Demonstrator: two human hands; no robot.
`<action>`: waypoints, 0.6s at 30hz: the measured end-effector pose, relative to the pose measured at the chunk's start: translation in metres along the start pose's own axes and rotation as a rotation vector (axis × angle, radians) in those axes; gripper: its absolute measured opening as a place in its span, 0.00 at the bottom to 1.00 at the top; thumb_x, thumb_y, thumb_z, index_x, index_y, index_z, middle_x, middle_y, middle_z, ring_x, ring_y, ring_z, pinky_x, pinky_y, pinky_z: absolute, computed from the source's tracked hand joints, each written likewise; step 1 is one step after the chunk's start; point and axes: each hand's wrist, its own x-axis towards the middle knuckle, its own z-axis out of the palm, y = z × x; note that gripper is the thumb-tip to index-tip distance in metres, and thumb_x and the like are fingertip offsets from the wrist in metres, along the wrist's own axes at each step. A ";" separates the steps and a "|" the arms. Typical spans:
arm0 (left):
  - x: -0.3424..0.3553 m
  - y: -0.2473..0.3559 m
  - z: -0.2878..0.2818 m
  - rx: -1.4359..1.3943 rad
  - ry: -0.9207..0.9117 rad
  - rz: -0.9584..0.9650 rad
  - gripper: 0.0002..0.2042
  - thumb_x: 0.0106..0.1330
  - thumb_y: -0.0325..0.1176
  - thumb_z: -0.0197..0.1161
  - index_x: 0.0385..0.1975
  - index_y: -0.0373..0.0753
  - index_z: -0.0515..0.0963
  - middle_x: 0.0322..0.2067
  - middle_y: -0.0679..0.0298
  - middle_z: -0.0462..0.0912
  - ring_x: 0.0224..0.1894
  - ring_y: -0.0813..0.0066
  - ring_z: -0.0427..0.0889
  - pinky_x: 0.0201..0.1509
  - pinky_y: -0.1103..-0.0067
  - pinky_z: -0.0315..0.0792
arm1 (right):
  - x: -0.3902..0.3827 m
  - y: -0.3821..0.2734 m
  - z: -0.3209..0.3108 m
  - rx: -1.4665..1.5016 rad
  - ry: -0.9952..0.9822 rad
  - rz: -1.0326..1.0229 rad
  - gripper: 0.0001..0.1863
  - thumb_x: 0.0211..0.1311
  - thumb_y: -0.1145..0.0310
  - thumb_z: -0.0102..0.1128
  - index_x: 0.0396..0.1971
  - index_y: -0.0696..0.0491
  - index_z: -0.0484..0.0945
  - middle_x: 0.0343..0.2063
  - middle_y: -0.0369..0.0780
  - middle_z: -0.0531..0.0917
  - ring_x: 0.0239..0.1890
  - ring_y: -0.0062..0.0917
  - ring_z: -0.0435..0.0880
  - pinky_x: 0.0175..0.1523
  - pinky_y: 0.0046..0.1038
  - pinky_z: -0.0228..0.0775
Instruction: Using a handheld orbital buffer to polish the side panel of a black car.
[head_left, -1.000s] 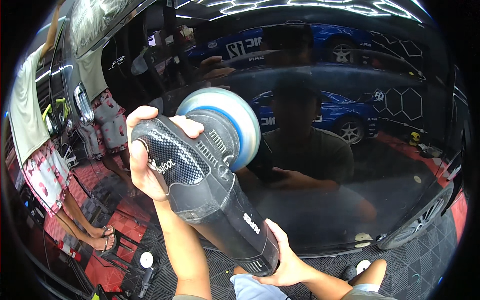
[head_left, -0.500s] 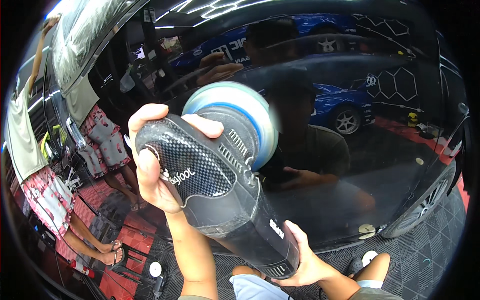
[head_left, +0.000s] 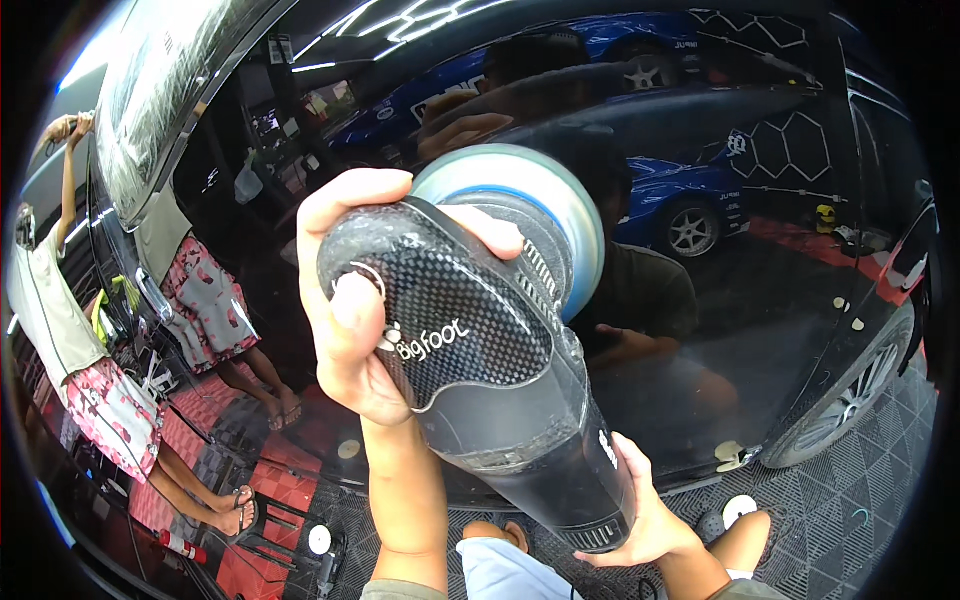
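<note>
While two hands (head_left: 340, 345) (head_left: 652, 515) (bare) grip it, one polisher (head_left: 500, 400) slants.

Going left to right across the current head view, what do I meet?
Pink-patterned shorts, red cylinder, left hand gripping the black polisher, right hand around its lower end, car wheel at far right.

The left hand (head_left: 340, 335), farther off, is curled in a grip, thumb (head_left: 357, 310) bent inward; the left forearm (head_left: 405, 500) stands nearly upright; the right hand (head_left: 650, 515), nearer, grips too; the right forearm (head_left: 692, 562) slants leftward.
</note>
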 end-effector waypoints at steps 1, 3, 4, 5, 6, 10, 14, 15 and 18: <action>0.001 -0.002 0.006 -0.002 -0.002 -0.004 0.27 0.70 0.50 0.42 0.55 0.29 0.59 0.31 0.42 0.79 0.37 0.54 0.80 0.47 0.66 0.71 | -0.003 -0.002 -0.004 -0.010 0.003 0.004 0.74 0.29 0.75 0.81 0.69 0.51 0.28 0.69 0.50 0.44 0.71 0.39 0.49 0.71 0.42 0.42; 0.003 -0.006 0.016 0.021 -0.001 -0.015 0.27 0.69 0.50 0.43 0.55 0.29 0.59 0.30 0.42 0.79 0.36 0.54 0.80 0.47 0.66 0.71 | -0.007 -0.005 -0.012 -0.032 0.006 0.008 0.74 0.29 0.75 0.81 0.69 0.51 0.28 0.69 0.51 0.45 0.71 0.40 0.48 0.71 0.42 0.42; 0.004 -0.007 0.021 0.007 -0.004 -0.012 0.27 0.69 0.50 0.43 0.55 0.29 0.59 0.30 0.42 0.79 0.36 0.54 0.80 0.47 0.65 0.72 | -0.009 -0.006 -0.016 -0.027 0.011 -0.005 0.74 0.29 0.75 0.81 0.69 0.51 0.28 0.69 0.51 0.45 0.72 0.40 0.48 0.71 0.42 0.42; 0.005 -0.008 0.025 0.011 -0.004 -0.015 0.28 0.69 0.50 0.44 0.55 0.29 0.59 0.30 0.42 0.79 0.36 0.53 0.80 0.47 0.65 0.72 | -0.011 -0.007 -0.020 -0.019 0.014 -0.016 0.74 0.29 0.75 0.81 0.69 0.51 0.28 0.69 0.51 0.46 0.72 0.40 0.48 0.71 0.42 0.42; 0.006 -0.009 0.030 0.013 -0.007 -0.016 0.28 0.69 0.50 0.44 0.55 0.29 0.59 0.30 0.42 0.79 0.36 0.53 0.80 0.47 0.65 0.72 | -0.013 -0.008 -0.023 -0.012 0.018 -0.028 0.74 0.29 0.75 0.81 0.69 0.50 0.28 0.69 0.51 0.46 0.72 0.40 0.48 0.71 0.42 0.42; 0.012 -0.014 0.045 -0.006 -0.025 -0.024 0.28 0.68 0.50 0.45 0.55 0.29 0.59 0.30 0.42 0.79 0.36 0.53 0.80 0.47 0.65 0.72 | -0.022 -0.013 -0.034 0.001 0.043 -0.008 0.72 0.30 0.76 0.80 0.70 0.52 0.29 0.68 0.50 0.48 0.71 0.39 0.49 0.71 0.41 0.43; 0.017 -0.015 0.059 -0.034 0.041 -0.075 0.28 0.62 0.46 0.55 0.52 0.28 0.62 0.31 0.39 0.80 0.32 0.58 0.81 0.40 0.70 0.75 | -0.027 -0.024 -0.042 -0.050 0.084 0.006 0.70 0.32 0.78 0.79 0.70 0.54 0.31 0.69 0.50 0.48 0.72 0.36 0.48 0.72 0.39 0.42; 0.018 -0.015 0.062 -0.043 0.077 -0.095 0.28 0.59 0.44 0.59 0.51 0.28 0.64 0.31 0.38 0.80 0.30 0.60 0.82 0.38 0.73 0.77 | -0.028 -0.027 -0.046 -0.051 0.089 0.051 0.70 0.31 0.78 0.80 0.70 0.54 0.31 0.69 0.50 0.47 0.73 0.36 0.46 0.72 0.39 0.41; 0.024 -0.016 0.070 -0.135 0.015 -0.120 0.24 0.60 0.40 0.61 0.51 0.30 0.66 0.34 0.44 0.82 0.33 0.64 0.82 0.40 0.73 0.77 | -0.036 -0.033 -0.058 -0.149 0.083 0.073 0.72 0.29 0.75 0.80 0.69 0.54 0.30 0.68 0.50 0.46 0.73 0.38 0.44 0.72 0.40 0.40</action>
